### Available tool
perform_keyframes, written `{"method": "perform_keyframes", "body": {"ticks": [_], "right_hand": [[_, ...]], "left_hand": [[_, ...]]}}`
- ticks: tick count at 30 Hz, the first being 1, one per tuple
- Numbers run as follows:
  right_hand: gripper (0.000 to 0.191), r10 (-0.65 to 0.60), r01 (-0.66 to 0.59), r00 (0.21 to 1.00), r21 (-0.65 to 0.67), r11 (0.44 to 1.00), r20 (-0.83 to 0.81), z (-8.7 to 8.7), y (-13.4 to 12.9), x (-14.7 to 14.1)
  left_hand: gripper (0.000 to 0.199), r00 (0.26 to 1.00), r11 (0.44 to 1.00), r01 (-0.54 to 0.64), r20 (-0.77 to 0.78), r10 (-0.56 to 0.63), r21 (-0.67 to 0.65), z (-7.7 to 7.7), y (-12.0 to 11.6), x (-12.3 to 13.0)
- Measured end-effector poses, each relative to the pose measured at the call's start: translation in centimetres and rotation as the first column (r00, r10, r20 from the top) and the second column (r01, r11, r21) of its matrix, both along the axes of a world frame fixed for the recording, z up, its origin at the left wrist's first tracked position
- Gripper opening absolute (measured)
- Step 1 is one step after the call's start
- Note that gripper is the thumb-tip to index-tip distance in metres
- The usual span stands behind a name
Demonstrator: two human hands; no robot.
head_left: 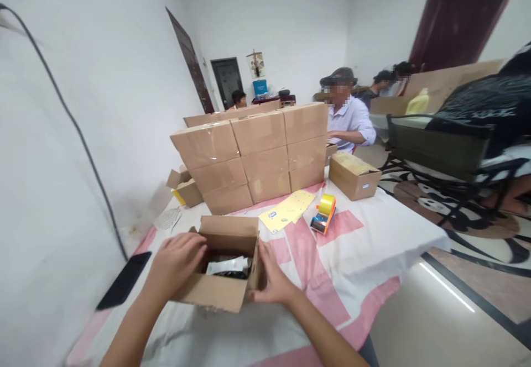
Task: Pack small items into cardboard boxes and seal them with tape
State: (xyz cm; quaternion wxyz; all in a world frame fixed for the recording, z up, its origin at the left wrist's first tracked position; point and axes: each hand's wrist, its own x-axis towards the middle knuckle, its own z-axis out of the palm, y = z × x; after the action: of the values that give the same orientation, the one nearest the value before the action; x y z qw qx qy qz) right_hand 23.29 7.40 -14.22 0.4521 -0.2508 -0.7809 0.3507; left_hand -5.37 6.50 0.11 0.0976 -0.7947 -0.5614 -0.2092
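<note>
In front of me an open cardboard box (219, 292) rests on the cloth-covered table, its near and far flaps spread. My left hand (176, 262) grips the box's left side, fingers curled over the edge. Against the right wall my right hand (274, 276) presses with its thumb low and fingers up along the side. Inside the box lie a white packet (227, 266) and something dark under it, which I cannot make out. Beyond the box are a yellow sheet with small stickers (286, 212) and an orange tape dispenser (323, 214) with yellow tape.
Stacked closed cartons (265, 157) form a wall at the back of the table. A taped carton (354, 176) stands right, a small open carton (188, 187) left. A black phone-like slab (124, 280) lies at the left edge. A person in a cap (350, 113) sits across.
</note>
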Motion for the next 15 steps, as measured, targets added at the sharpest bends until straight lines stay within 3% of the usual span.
{"method": "perform_keyframes", "body": {"ticks": [1, 3, 5, 8, 10, 12, 15], "right_hand": [[0.14, 0.011, -0.011, 1.0, -0.01, 1.0, -0.002, 0.3, 0.2, 0.2], [0.13, 0.032, -0.032, 0.999, -0.018, 0.999, -0.01, 1.1, 0.7, 0.7], [0.119, 0.036, -0.036, 0.999, -0.007, 0.999, -0.02, 2.1, 1.3, 1.0], [0.101, 0.001, -0.001, 1.0, -0.005, 1.0, -0.004, 3.5, 2.4, 1.4], [0.089, -0.015, 0.016, 0.999, -0.019, 1.0, 0.037, 4.4, 2.8, 1.8], [0.081, -0.023, 0.025, 0.997, -0.024, 0.999, 0.072, 5.2, 3.0, 2.3], [0.076, 0.0, 0.005, 0.995, -0.047, 0.999, 0.099, 6.2, 3.2, 2.7]], "left_hand": [[0.039, 0.99, 0.989, -0.088, 0.118, 0.074, 0.123, -0.7, -1.1, -1.3], [0.06, 0.945, 0.976, -0.166, 0.306, 0.115, 0.144, -2.5, -3.1, -3.5], [0.083, 0.928, 0.999, -0.041, 0.371, 0.045, -0.019, -4.3, -4.6, -4.5], [0.103, 0.939, 0.974, 0.12, 0.34, -0.048, -0.194, -5.4, -5.5, -4.6], [0.097, 0.941, 0.974, 0.106, 0.336, -0.033, -0.201, -5.0, -5.6, -4.2], [0.077, 0.922, 0.983, 0.06, 0.388, 0.011, -0.171, -4.3, -5.3, -3.8], [0.065, 0.856, 0.984, -0.135, 0.486, 0.175, -0.116, -3.6, -4.1, -3.1]]}}
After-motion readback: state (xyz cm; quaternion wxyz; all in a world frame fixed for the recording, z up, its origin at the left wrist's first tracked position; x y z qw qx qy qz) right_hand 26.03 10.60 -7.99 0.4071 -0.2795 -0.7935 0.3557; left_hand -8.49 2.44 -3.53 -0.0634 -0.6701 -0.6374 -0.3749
